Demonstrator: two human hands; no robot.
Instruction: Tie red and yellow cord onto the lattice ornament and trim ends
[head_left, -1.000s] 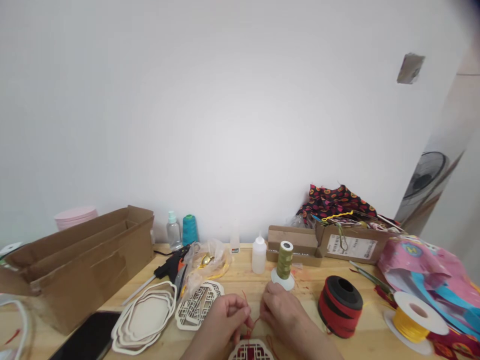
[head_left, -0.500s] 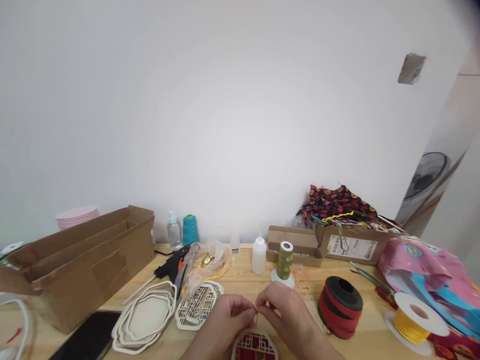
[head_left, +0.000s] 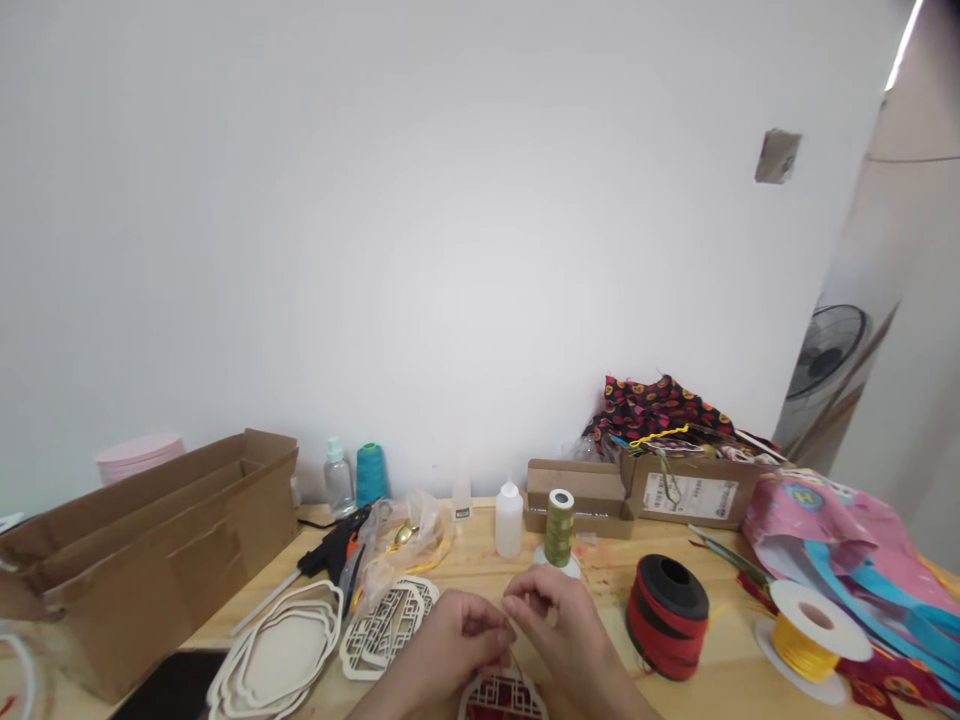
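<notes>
Low in the middle, my left hand (head_left: 466, 640) is closed, thumb and fingertips pinching a thin cord (head_left: 517, 664). The cord runs down to a pale lattice ornament (head_left: 504, 690) with dark red fabric behind its openwork. Only the upper part of this ornament shows at the bottom edge. Close beside the left fingertips, my right hand (head_left: 559, 622) has thumb and forefinger drawn together. Whatever lies in that pinch is too small to make out. To the left of my hands are pale lattice panels (head_left: 386, 630) and a stack of scalloped frames (head_left: 281, 650).
A long cardboard box (head_left: 172, 550), a glue gun (head_left: 334, 550) and a phone-like black slab (head_left: 169, 685) occupy the left. Behind my hands stand a squeeze bottle (head_left: 508, 522) and green thread (head_left: 559, 530). Rightward are a red-and-black spool (head_left: 667, 617), yellow cord spool (head_left: 806, 645) and pink fabric (head_left: 832, 515).
The camera view has turned slightly, shifting the scene left and a little down. My fingertips, nearly touching before, have rearranged around the cord, and my right fingers are slightly raised.
</notes>
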